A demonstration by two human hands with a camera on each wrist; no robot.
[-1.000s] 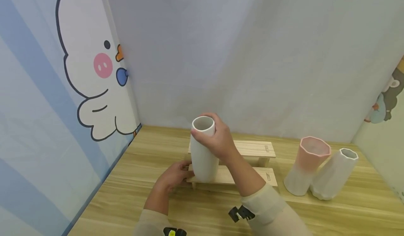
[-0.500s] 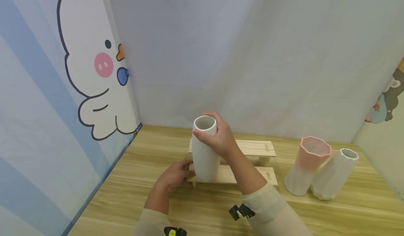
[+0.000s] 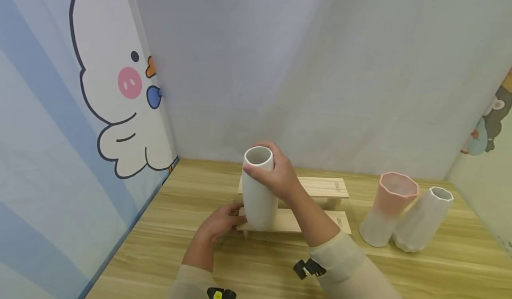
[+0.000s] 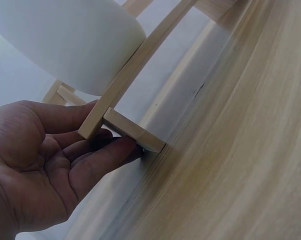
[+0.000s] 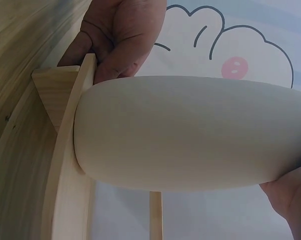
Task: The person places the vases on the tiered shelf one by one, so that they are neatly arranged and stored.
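A tall smooth white vase (image 3: 259,201) stands upright at the left end of a low wooden shelf (image 3: 312,221). Its base meets the board in the right wrist view. My right hand (image 3: 277,174) grips the vase near the rim, thumb on the near side. At the shelf's left end, my left hand (image 3: 219,222) pinches the board; in the left wrist view its thumb lies by the board's edge (image 4: 118,85) and its fingers are at the short leg (image 4: 135,131). Behind the vase is a higher wooden shelf (image 3: 320,188), partly hidden by the vase and right hand.
To the right, a pink-and-white vase (image 3: 390,210) stands beside a leaning white faceted vase (image 3: 422,221), close together. All stand on a wood-grain table (image 3: 160,245). A grey curtain (image 3: 320,68) hangs at the back; a cartoon-printed wall (image 3: 108,90) borders the left.
Almost nothing differs: both hands keep their grip, and the vase stays at the shelf's left end. The head view shifts very slightly.
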